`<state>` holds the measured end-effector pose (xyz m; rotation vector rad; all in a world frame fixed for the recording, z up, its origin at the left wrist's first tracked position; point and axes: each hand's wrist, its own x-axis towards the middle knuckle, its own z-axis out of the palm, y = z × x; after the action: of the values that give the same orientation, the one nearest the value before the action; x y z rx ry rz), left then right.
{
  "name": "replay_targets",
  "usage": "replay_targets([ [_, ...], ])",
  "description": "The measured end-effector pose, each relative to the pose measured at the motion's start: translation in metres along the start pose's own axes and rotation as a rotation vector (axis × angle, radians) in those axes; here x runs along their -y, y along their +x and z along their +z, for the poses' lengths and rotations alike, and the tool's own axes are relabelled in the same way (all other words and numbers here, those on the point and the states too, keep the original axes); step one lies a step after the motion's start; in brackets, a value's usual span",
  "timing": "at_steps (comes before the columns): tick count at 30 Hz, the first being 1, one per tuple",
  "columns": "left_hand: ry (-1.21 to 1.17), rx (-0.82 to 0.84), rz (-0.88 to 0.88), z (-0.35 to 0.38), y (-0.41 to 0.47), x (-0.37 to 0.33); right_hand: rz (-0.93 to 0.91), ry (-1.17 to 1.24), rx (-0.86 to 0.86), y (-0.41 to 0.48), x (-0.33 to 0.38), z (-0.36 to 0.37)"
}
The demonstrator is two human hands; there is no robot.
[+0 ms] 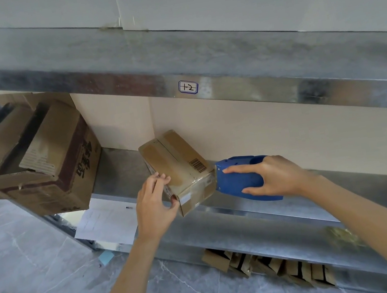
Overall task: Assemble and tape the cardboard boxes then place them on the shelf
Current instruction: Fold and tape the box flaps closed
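A small taped cardboard box (177, 164) with a barcode label sits on the metal shelf (260, 209), its near corner over the front edge. My left hand (154, 203) grips the box's near left corner, thumb on the front face and fingers on top. My right hand (273, 176) holds a blue tape dispenser (238, 177) whose front end presses against the box's right end.
A large open cardboard box (37, 161) hangs off the shelf's left end. A white paper sheet (108, 220) lies below it. An upper shelf beam labelled "1-2" (188, 87) overhangs. Flat cardboard pieces (269, 263) lie on the floor under the shelf.
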<state>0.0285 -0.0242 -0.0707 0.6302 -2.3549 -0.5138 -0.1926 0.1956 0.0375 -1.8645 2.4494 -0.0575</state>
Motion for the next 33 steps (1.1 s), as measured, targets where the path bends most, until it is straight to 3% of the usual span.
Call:
replay_targets([
  [15, 0.019, -0.084, -0.019, -0.001, 0.009, -0.004, 0.008, -0.042, -0.003, -0.003, 0.000, -0.004],
  [22, -0.078, 0.111, -0.095, 0.002, -0.009, -0.012, 0.006, -0.051, -0.002, -0.003, 0.001, -0.006],
  [28, -0.143, 0.004, -0.119, 0.007, -0.002, -0.022, 0.010, -0.046, -0.006, -0.002, -0.001, -0.005],
  [33, -0.199, 0.013, -0.090, 0.004, -0.003, -0.009, -0.021, -0.023, 0.007, -0.001, 0.001, -0.004],
])
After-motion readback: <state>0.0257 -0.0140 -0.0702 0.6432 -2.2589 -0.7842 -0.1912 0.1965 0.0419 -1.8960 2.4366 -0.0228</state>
